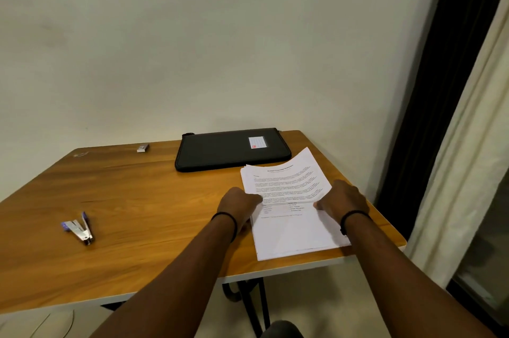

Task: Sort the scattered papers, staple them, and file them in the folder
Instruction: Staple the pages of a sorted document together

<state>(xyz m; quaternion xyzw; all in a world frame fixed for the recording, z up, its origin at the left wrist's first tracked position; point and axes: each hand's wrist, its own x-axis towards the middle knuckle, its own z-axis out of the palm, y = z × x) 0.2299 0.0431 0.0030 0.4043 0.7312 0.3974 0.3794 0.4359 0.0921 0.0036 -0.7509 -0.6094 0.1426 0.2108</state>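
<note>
Here the papers (292,216) are gathered in one loose stack at the right near part of the table (137,194), just in front of the black folder (232,149). The top sheet is held by the left hand (239,204) and the right hand (341,198), each pinching one side edge, and its far end is curled upward. The edges should be squared before stapling; the stapler (80,227) lies well apart, at the left

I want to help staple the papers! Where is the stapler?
In the head view the stapler lies on the left side of the table, well apart from the papers and the left hand.
</note>
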